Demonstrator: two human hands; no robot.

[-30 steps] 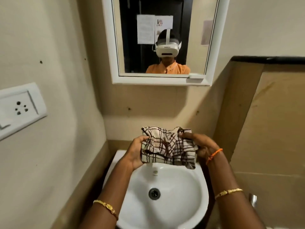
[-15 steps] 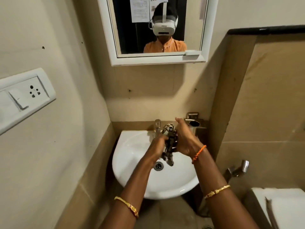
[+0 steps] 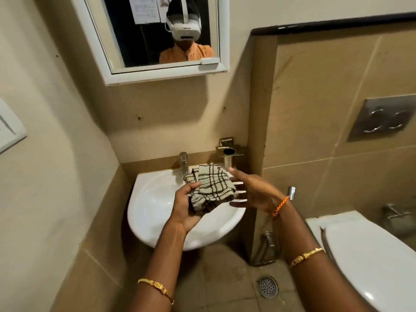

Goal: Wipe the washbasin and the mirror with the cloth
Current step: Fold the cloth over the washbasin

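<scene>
A beige checked cloth is bunched up above the white washbasin. My left hand grips its lower left corner from below. Just right of the cloth is my right hand, fingers spread apart and holding nothing. The white-framed mirror hangs on the wall above the basin and reflects a person in a headset and orange top. A steel tap stands at the back rim of the basin, partly behind the cloth.
A metal holder is fixed to the wall right of the tap. At the right sit a white toilet and a steel flush plate. A floor drain lies below. A switch plate is on the left wall.
The view has tilted down and right. The cloth, wrung tight between both hands half a second ago, is now loose in my left hand; my right hand has let go and spread.
</scene>
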